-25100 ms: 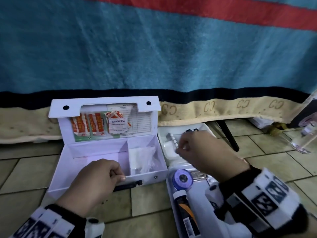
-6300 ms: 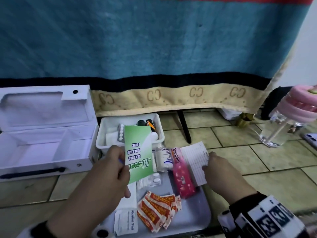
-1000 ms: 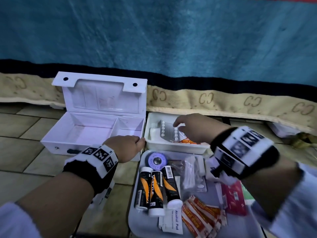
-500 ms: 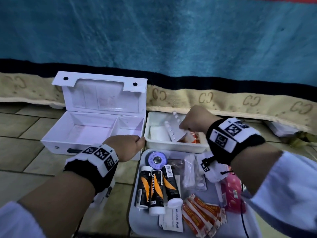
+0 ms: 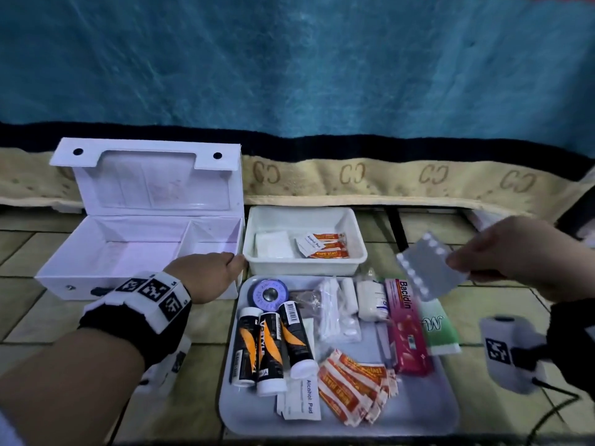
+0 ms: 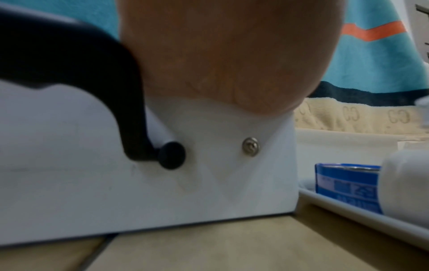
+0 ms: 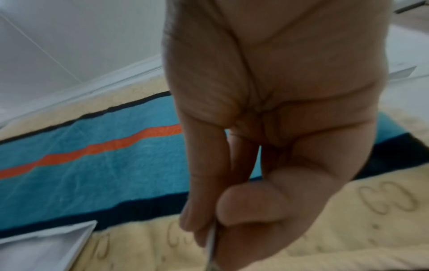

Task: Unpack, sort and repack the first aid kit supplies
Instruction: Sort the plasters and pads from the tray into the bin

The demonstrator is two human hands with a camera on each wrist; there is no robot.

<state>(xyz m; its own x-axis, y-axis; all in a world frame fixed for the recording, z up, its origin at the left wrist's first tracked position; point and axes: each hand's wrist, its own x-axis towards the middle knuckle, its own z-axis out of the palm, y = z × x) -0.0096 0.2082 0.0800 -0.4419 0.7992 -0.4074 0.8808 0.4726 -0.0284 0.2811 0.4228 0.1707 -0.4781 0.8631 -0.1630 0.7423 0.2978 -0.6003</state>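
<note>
Tiled floor [image 5: 402, 239], blue blanket [image 5: 289, 66] behind. Right hand [image 5: 512, 255] pinches blister pack [image 5: 429, 268], now lifted out of white tub [image 5: 304, 267] above tray's [image 5: 418, 423] right edge. Left hand [image 5: 206, 275] still grips kit box [image 5: 96, 252] front rim.

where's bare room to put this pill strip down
Both compartments of the first aid box look bare. In the white bin, the back strip behind the gauze is free. The tray is crowded except its near right corner.
</note>
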